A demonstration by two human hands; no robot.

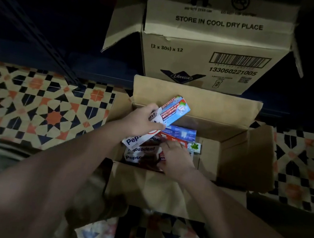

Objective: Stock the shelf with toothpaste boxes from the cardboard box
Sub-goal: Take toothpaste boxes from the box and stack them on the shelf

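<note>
Toothpaste boxes sit packed in the left part of the open cardboard box on the patterned tile floor. Person's right hand is down inside, fingers resting on the stack, though it's too murky to say if it's actually grabbing one. Left hand has its fingers wrapped around one Pepsodent box, held tilted above the rest. Further back, a bigger Libresse carton stands right behind, with a dark shelf frame off left.

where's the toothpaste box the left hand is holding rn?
Head view, centre: the toothpaste box is gripped by the left hand, tilted above the open cardboard box, over its left side, just up-left of the right hand.
</note>
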